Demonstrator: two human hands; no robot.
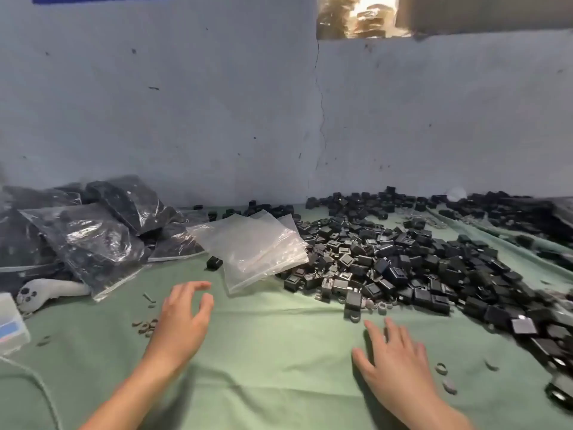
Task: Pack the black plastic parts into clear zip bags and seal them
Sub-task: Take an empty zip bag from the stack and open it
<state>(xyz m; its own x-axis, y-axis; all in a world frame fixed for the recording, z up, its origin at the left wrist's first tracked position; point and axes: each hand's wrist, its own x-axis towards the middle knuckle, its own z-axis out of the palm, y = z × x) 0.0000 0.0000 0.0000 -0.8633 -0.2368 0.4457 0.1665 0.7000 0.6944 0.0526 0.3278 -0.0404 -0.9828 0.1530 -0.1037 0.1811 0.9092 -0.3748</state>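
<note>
Black plastic parts [387, 262] are heaped on the right half of the bench [279, 361], which is covered with a green cloth; the heap runs back as far as the grey wall [186, 103]. A stack of empty clear zip bags [251, 243] is laid just left of the heap, its right edge touching the nearest parts. One loose black part [214, 262] is seen just beside the stack's left edge. Filled bags [93, 237], dark with parts, are piled at the far left.

The left hand [183, 318] is held over the cloth near the front corner of the empty bags, its fingers [198, 287] loosely curved and apart, with nothing gripped. The right hand [393, 355] is held palm down close to the front edge of the heap, fingers [373, 330] straight and spread wide, also holding nothing; whether it touches the cloth cannot be told.

Small grey rings [145, 325] are scattered just left of the left hand, and a few more lie right of the right hand. A white controller [46, 293] is partly covered by the filled bags, and a clear plastic box [11, 324] is cut off by the left edge.
</note>
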